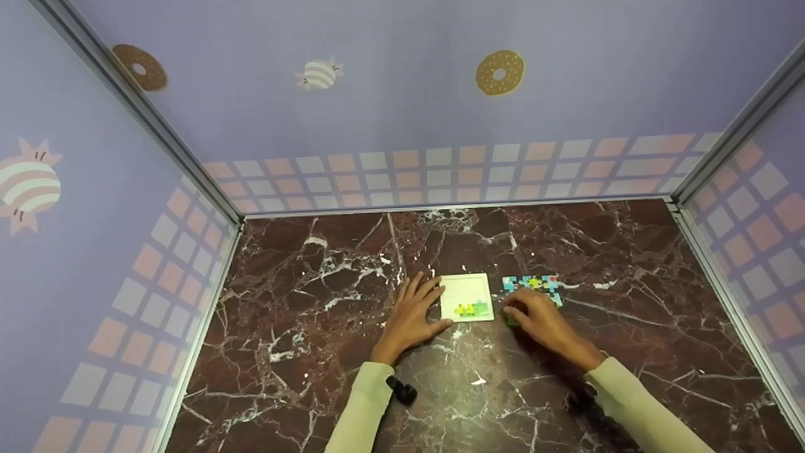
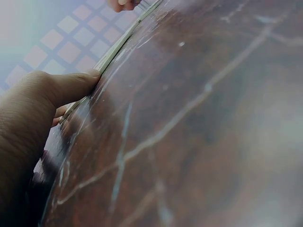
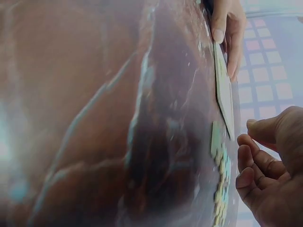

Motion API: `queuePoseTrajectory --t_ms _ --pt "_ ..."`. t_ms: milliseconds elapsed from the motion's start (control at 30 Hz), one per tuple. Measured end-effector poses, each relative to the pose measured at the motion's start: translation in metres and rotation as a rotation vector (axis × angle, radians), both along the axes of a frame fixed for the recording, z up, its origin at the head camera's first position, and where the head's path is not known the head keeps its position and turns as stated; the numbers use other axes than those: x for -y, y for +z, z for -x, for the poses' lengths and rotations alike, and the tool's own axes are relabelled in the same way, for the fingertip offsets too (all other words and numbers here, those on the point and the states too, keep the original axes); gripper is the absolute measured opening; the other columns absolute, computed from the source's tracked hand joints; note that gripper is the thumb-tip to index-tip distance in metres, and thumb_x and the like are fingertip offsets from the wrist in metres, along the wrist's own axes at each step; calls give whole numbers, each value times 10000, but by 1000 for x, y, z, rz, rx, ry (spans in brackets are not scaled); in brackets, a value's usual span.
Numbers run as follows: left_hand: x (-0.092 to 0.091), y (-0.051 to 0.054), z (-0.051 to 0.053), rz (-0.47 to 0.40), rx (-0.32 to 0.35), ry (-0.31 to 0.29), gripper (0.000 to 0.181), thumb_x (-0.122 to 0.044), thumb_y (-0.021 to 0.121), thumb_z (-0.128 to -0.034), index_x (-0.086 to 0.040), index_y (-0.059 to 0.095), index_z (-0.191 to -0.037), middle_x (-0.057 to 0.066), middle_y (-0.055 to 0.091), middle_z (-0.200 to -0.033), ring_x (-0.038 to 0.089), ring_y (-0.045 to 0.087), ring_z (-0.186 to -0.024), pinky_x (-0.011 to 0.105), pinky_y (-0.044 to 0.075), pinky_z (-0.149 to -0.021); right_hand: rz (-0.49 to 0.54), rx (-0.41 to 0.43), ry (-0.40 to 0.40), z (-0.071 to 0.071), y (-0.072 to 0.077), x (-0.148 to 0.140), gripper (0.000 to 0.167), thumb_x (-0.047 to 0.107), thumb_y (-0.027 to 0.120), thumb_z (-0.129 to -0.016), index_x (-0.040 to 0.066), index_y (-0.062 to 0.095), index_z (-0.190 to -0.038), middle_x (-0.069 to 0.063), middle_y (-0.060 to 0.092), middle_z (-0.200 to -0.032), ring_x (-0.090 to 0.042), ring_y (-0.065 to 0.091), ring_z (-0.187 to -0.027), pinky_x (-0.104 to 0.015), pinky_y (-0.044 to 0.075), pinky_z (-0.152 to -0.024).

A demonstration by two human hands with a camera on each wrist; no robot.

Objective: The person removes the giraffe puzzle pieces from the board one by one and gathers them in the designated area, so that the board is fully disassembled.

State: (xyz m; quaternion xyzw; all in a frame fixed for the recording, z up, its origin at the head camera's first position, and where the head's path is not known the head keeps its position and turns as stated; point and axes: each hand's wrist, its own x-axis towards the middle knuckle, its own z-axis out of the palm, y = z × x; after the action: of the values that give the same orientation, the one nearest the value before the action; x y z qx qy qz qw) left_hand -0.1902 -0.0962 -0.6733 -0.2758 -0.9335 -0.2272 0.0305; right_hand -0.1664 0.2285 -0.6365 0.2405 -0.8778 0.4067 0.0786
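A pale square puzzle tray (image 1: 464,289) lies flat on the dark marbled table. Joined yellow and green puzzle pieces (image 1: 471,309) sit along its near side. My left hand (image 1: 412,318) rests at the tray's left side, fingers spread and fairly straight; its thumb (image 2: 80,85) touches the near edge. To the right of the tray lie loose puzzle pieces (image 1: 534,283), blue, yellow and red, partly covered by my right hand (image 1: 544,321). That hand hovers over them, fingers loosely curled, and nothing shows between thumb and fingertips. A green piece (image 1: 512,320) lies under it; its outline is partly hidden.
Purple panels with doughnut and sweet prints (image 1: 402,113) stand behind and at both sides. The marbled table (image 1: 302,390) stretches around the tray. A black wrist strap with a small device (image 1: 402,391) is on the left sleeve.
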Motion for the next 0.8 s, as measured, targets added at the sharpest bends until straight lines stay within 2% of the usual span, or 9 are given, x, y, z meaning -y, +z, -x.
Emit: queuePoseTrajectory --t_ms 133,367,800 --pt "0 0 0 -10 -10 -4 802 -618 736 -992 -151 570 -1622 25 417 -1756 387 217 -1678 593 121 -1375 -6 -16 43 4 2 10 84 -60 815 -946 -29 799 -1023 -109 771 -972 -211 706 -848 -347 621 -724" --pt "1 0 -1 -12 -12 -2 800 -619 732 -993 -151 573 -1621 33 419 -1755 390 221 -1677 605 126 -1371 -42 -74 76 10 3 26 83 -64 830 -927 -21 792 -986 -124 783 -967 -278 728 -885 -471 610 -803" --pt "0 1 -2 -8 16 6 803 -646 699 -1010 -168 553 -1638 22 399 -1766 372 194 -1687 588 121 -1376 -92 58 121 11 8 48 105 -31 815 -961 -27 790 -1063 -119 738 -1004 -203 710 -824 -330 629 -703"
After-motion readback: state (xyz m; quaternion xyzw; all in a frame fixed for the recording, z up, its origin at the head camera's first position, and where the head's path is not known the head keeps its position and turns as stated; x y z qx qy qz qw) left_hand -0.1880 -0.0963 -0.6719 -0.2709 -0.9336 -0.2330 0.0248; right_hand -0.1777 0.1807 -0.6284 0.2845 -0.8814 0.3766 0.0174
